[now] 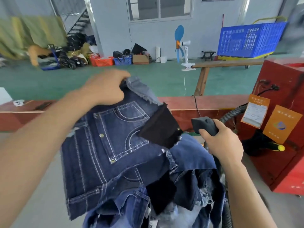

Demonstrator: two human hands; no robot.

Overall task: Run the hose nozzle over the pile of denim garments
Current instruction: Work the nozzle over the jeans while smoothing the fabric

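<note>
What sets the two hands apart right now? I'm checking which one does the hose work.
The right hand is wrapped around the dark hose nozzle, beside the denim pile; the left hand grips the far edge of the top denim piece. The right hand sits nearer the person, the left reaches farther forward. Both hands are bare, and each grips something.
</note>
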